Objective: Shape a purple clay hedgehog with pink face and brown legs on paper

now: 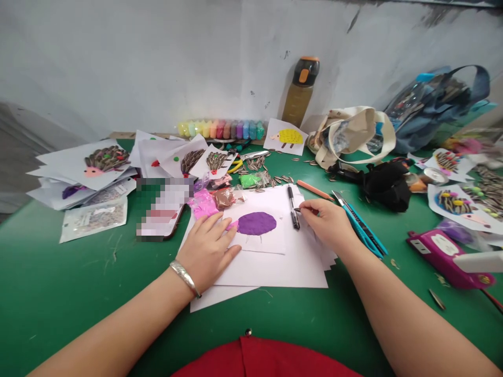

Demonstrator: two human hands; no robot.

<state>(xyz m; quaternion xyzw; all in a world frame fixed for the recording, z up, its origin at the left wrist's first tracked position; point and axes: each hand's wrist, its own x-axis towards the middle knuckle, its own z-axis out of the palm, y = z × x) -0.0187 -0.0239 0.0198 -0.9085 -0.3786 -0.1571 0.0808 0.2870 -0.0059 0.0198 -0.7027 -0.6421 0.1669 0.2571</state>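
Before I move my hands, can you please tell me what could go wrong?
The small dark piece pinched in your right hand might slip and drop. Your left hand rests close to the purple clay oval, so its fingers could dent the edge. The teal tools lie beside your right wrist; their metal ends may scratch you.

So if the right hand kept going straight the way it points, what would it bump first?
Probably the black and clear plastic pen, lying on white paper just ahead of the right hand. They're so close, I can't tell if there's a gap.
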